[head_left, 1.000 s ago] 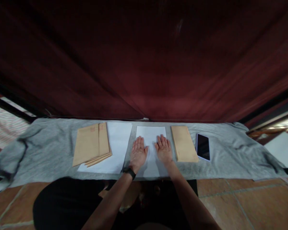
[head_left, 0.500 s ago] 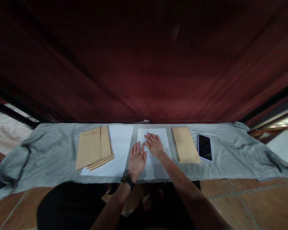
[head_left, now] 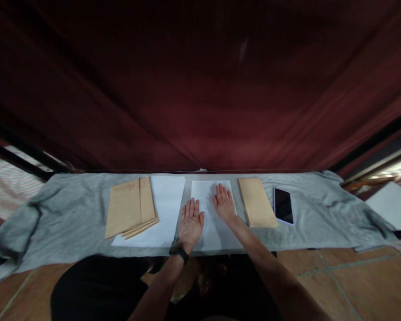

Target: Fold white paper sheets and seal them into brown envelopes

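Note:
A white sheet of paper [head_left: 209, 232] lies between my arms on the grey cloth. My left hand [head_left: 190, 223] rests open on its left edge, fingers pointing away from me. Over the paper's right side my right hand [head_left: 224, 204] lies flat, fingers extended; neither hand grips anything. Just right of it is a stack of brown envelopes [head_left: 258, 203]. To the left, several more brown envelopes [head_left: 125, 207] lie fanned out, partly covering a stack of white paper [head_left: 169, 205].
The grey cloth [head_left: 76, 214] covers a narrow surface against a dark red panel [head_left: 200, 111]. A phone [head_left: 284, 206] lies right of the envelope stack. A white flat object [head_left: 394, 205] is at the far right. Tiled floor [head_left: 361, 276] shows below the front edge.
My right hand has slid to the right across the paper, away from my left hand. The left hand stays almost in place.

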A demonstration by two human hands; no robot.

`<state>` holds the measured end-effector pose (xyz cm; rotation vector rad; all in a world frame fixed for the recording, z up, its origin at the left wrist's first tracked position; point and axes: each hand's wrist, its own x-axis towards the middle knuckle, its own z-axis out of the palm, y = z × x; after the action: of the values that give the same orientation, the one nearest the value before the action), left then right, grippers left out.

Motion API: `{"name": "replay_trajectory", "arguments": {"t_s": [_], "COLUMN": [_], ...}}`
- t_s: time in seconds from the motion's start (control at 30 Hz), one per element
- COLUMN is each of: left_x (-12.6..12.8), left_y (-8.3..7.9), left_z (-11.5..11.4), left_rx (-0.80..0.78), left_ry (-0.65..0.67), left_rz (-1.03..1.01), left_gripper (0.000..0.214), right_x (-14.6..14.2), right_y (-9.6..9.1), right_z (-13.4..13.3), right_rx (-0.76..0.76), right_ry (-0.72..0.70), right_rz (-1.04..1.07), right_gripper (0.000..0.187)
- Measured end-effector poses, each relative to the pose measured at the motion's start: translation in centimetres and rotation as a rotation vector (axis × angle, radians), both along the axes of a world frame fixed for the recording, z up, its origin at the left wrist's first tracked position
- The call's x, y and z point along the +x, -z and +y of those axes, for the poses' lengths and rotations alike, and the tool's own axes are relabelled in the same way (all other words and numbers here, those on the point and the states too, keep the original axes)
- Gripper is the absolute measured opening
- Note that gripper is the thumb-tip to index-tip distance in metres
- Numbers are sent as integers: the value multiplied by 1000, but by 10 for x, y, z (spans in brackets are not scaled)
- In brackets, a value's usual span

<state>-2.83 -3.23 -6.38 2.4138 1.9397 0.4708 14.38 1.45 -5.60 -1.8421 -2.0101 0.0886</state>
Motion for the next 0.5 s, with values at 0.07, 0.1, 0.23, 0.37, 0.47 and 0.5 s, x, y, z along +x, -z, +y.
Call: {"name": "replay_trajectory", "arguments": {"t_s": [0.07,0.1,0.23,0.37,0.47,0.5], "left_x": [1,1,-1,-3,4,9], "left_y": [0,0,-1,-8,-12,-13], "left_z": [0,0,0,-2,-17,-26], "left_rx": [-6,-4,17,16,55,68], "left_ry": [0,1,9,30,83,138], "left_rz": [4,4,1,-8,-27,-29], "left_gripper": [60,59,58,56,54,54], "right_x": [-7,-9,0,22,32,33], "right_y": [9,12,13,8,10,11], "right_z": [-39,-58,-111,-129,-135,-137], "right_rx": [39,46,37,49,82,91], "right_ry": [-94,-115,-110,-70,-70,-70], "right_rz": [-12,-19,-66,-104,-126,-133], "right_gripper": [56,56,54,54,54,54]}}
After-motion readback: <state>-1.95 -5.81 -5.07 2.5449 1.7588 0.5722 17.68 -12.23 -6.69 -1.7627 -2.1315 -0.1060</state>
